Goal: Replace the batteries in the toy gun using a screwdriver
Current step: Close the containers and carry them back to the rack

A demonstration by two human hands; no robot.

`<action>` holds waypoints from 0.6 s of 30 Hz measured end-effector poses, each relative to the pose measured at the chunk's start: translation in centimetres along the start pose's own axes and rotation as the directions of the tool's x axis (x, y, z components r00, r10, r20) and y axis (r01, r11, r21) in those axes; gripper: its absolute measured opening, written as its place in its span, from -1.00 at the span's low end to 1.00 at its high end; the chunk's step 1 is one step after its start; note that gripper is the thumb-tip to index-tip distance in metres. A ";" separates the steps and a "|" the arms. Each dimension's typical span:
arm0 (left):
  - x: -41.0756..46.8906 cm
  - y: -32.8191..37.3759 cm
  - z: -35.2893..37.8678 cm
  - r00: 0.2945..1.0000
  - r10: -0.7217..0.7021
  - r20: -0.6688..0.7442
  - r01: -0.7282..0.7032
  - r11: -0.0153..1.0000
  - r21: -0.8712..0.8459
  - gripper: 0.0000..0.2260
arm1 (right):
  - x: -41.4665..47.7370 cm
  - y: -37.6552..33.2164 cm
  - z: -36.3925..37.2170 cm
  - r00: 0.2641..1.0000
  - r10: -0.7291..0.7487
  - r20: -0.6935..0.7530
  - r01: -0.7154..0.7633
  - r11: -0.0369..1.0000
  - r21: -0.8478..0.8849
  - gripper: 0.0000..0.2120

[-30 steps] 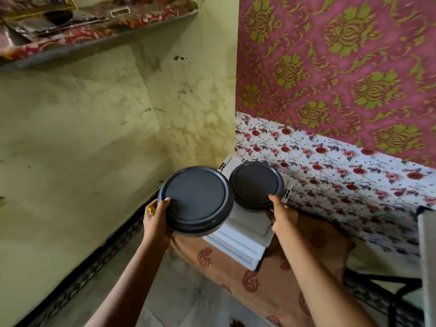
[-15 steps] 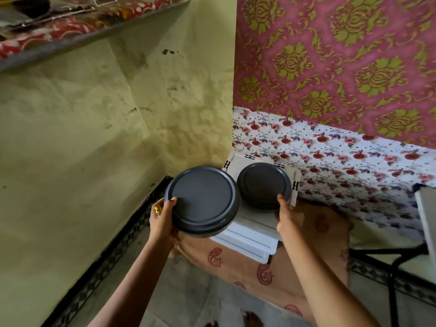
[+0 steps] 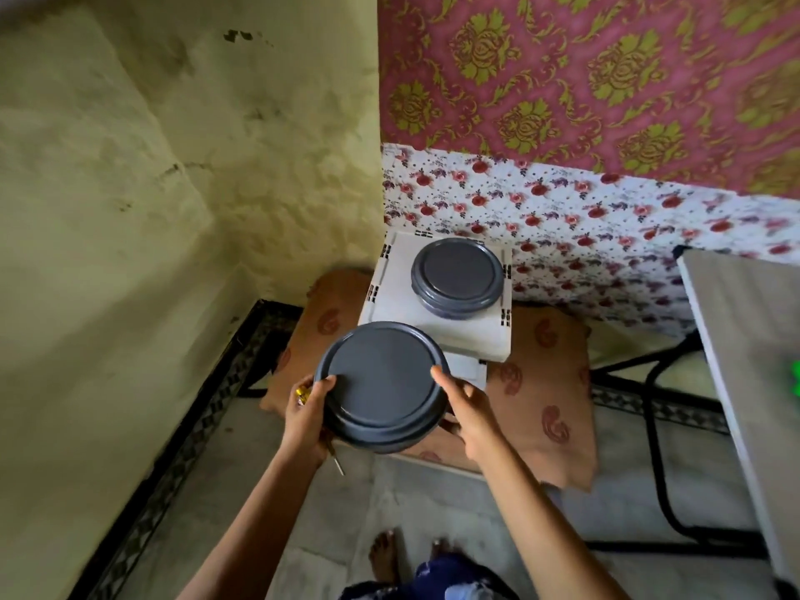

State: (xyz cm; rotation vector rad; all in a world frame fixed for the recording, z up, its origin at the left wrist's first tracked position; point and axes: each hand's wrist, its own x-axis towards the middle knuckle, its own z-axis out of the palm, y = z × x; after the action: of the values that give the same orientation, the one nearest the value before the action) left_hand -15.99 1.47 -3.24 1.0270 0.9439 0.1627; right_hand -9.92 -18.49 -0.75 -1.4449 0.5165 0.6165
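Note:
I hold a round dark grey lidded container (image 3: 381,385) in the air with both hands. My left hand (image 3: 305,420) grips its left rim and also holds a screwdriver (image 3: 335,459) with a yellow handle; the metal tip pokes out below the hand. My right hand (image 3: 469,411) grips the container's right rim. A second, smaller grey lidded container (image 3: 456,277) stands on a stack of white boxes (image 3: 389,303) by the wall. No toy gun or batteries can be made out.
The white boxes rest on a brown patterned cloth (image 3: 550,391) in the room's corner. A grey table (image 3: 753,339) with black metal legs stands at the right, with something green at its edge (image 3: 795,378). My bare feet (image 3: 383,556) show on the tiled floor.
My right hand left the smaller container and took the right rim of the larger one. The larger container has been lifted off the boxes toward me, and my view tilted downward.

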 end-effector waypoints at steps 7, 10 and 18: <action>-1.7 -4.2 1.1 0.996 -0.029 -0.081 0.036 0.995 0.092 -0.96 | -0.3 4.7 -3.0 0.993 0.003 -0.121 -0.008 0.999 -0.046 -0.81; -0.9 -6.0 2.3 0.991 -0.010 -0.131 0.028 0.990 0.135 -0.95 | 1.6 5.8 -4.1 0.987 -0.015 -0.157 0.006 0.998 -0.060 -0.73; 7.0 -7.8 7.2 0.992 0.114 -0.055 -0.091 0.945 0.316 -0.65 | 9.9 4.5 -5.2 0.976 -0.092 -0.196 0.102 0.994 0.039 -0.86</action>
State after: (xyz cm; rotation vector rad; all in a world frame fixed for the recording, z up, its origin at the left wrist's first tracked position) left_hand -8.75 -3.84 -12.21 1.3725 1.0029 0.1399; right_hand -5.32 -22.79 -10.99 -1.4826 0.6056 0.3847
